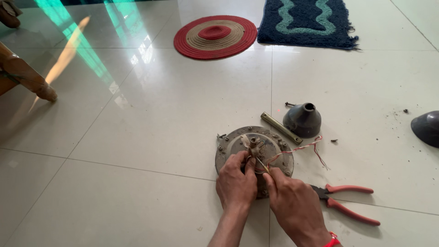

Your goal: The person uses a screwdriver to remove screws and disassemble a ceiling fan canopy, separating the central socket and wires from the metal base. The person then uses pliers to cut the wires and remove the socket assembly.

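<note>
Nearest us, our left hand presses on the round grey motor housing on the floor, fingers pinched on the wires at its central hub. Just right of the housing's hub, our right hand grips a thin tool against those wires. Right of the housing lie red-handled pliers; beyond it, a brass rod and a grey cone-shaped cover.

motor housing: dull grimy metal | floor: glossy tile
</note>
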The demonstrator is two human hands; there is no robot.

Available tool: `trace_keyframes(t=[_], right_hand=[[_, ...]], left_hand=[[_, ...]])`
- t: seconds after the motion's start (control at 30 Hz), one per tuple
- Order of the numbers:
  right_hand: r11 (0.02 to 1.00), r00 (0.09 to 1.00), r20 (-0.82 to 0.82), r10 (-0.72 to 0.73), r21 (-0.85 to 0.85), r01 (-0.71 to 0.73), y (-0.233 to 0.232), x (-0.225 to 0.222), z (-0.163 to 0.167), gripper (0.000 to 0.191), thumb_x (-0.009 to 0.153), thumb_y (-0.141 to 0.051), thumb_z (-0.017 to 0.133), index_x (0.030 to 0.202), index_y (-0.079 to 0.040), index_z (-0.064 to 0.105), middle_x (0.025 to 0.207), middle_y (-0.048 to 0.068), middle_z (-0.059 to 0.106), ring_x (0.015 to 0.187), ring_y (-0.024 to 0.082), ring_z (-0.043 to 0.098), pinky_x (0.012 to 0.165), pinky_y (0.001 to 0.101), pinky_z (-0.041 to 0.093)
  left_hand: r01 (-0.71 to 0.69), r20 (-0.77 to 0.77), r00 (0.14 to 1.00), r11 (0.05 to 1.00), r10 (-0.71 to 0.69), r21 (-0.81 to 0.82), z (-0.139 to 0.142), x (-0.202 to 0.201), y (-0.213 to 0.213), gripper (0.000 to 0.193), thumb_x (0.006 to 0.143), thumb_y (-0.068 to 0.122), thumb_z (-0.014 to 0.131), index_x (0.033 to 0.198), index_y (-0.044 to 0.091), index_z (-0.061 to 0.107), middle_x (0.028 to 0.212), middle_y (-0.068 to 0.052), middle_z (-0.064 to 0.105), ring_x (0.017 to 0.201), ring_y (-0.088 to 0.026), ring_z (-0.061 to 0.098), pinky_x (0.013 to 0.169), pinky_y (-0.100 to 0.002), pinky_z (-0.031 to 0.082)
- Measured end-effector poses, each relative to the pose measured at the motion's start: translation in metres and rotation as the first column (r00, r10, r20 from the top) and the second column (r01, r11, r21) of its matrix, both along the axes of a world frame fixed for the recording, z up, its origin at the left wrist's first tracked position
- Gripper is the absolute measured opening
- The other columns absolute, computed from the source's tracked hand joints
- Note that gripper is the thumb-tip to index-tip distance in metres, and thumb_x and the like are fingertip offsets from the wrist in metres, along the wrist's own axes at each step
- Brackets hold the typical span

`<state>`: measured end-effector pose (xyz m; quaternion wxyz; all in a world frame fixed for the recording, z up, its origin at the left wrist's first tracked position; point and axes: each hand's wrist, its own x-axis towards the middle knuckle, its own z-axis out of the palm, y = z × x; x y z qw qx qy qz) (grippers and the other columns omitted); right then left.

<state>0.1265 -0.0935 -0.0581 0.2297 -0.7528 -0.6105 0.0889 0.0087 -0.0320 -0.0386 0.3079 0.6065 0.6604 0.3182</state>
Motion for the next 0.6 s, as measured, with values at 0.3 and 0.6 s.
trace_keyframes(t=[0.3,0.6], right_hand=[[0.817,-0.478,-0.679,-0.557,-0.550,-0.171,0.007,0.025,0.023,0.050,0.102,-0.046,0.036,0.100,-0.002,0.060,0.059,-0.003,0.037,0.040,0.007,0.027,0.039,0.0225,0.022],[0.820,-0.327,-0.781,-0.531,-0.377,-0.431,0.014,0.035,0.000,0.040,0.102,-0.046,0.049,0.080,-0.013,0.051,0.049,-0.008,0.029,0.035,0.006,0.024,0.035,0.0240,0.018]], left_hand=[[-0.056,0.040,0.998,0.998,0.056,-0.017,0.001,0.009,-0.006,0.021,0.093,0.030,0.064,0.108,0.019,0.073,0.107,0.001,0.074,0.097,-0.026,0.072,0.081,-0.043,0.055],[-0.041,0.039,0.998,0.999,0.042,-0.028,0.004,0.006,-0.006,0.021,0.093,0.030,0.063,0.109,0.020,0.072,0.107,0.001,0.073,0.097,-0.027,0.071,0.081,-0.044,0.054]])
